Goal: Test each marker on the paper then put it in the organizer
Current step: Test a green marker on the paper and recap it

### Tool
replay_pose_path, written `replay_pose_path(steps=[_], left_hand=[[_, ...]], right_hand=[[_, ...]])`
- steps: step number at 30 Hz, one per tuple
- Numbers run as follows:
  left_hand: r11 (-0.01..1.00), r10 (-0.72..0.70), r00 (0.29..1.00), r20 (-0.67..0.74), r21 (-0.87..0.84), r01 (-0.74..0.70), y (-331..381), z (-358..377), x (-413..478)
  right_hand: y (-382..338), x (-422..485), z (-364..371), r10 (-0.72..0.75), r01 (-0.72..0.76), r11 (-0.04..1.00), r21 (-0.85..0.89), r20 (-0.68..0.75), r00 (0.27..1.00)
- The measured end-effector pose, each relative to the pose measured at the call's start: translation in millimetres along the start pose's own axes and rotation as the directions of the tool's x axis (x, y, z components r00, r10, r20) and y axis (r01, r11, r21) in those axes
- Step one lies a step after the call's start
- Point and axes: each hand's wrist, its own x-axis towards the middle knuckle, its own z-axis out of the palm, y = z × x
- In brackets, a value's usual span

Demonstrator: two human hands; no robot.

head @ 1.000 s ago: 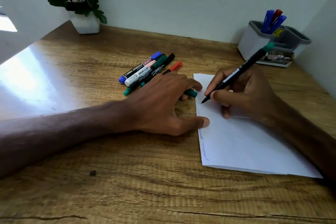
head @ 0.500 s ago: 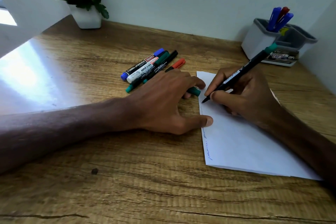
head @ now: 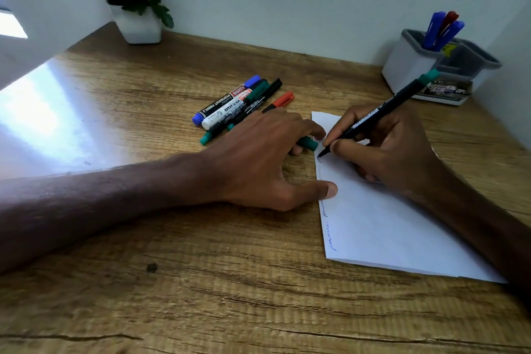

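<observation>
Right hand (head: pixel 385 149) grips the black marker (head: pixel 382 112) in a writing hold. Its tip is on the paper (head: pixel 388 224) at the left edge, beyond the scribbles already there. Against half a second ago the tip has barely shifted, and a short fresh mark seems to show under it. Judged: test stroke only begun, stowing not due yet.

Left hand (head: pixel 258 158) curls over a green cap (head: pixel 309 143), thumb pinning the paper's edge. Loose markers (head: pixel 238 106) lie just beyond its fingers.

Organizer (head: pixel 411 66) stands beyond the right hand against the wall. The route there crosses only paper and counter (head: pixel 172 267).
</observation>
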Motion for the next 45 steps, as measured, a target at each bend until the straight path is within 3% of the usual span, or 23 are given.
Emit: replay_pose_path(steps=[45], left_hand=[[0.998, 0.027, 0.996, -0.086, 0.062, -0.022, -5.2, 6.9, 0.3]], right_hand=[[10.6, -0.3, -0.5, 0.207, -0.197, 0.977, 0.086, -0.132, 0.969]])
